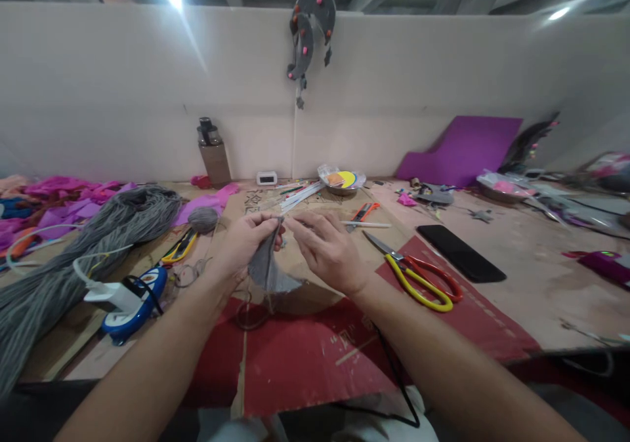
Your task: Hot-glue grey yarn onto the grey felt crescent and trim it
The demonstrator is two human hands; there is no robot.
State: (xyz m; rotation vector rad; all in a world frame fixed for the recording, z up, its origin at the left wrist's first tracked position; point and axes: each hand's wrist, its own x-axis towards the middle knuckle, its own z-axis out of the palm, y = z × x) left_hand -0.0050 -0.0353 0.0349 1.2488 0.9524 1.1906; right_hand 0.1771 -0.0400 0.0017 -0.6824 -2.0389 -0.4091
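Note:
A piece of grey felt-like fabric (273,271) hangs folded between my hands, above the worktable. My left hand (246,242) pinches its upper edge between thumb and fingers. Close beside that edge is my right hand (327,248), fingers bent and pressed together at the tips. Whatever is in those fingertips is too small to make out. A thin loose strand dangles below the fabric over the red board (305,350). Right of my right hand lie large scissors (418,278) with one red and one yellow handle, blades apart.
Grey yarn (113,232), a yarn ball (203,220) and a blue power strip (135,304) with a white plug lie left. An orange cutter (364,214), white sticks (302,196) and a bowl (342,183) sit behind. A black phone (460,252) lies right; purple sheet (462,150) leans behind.

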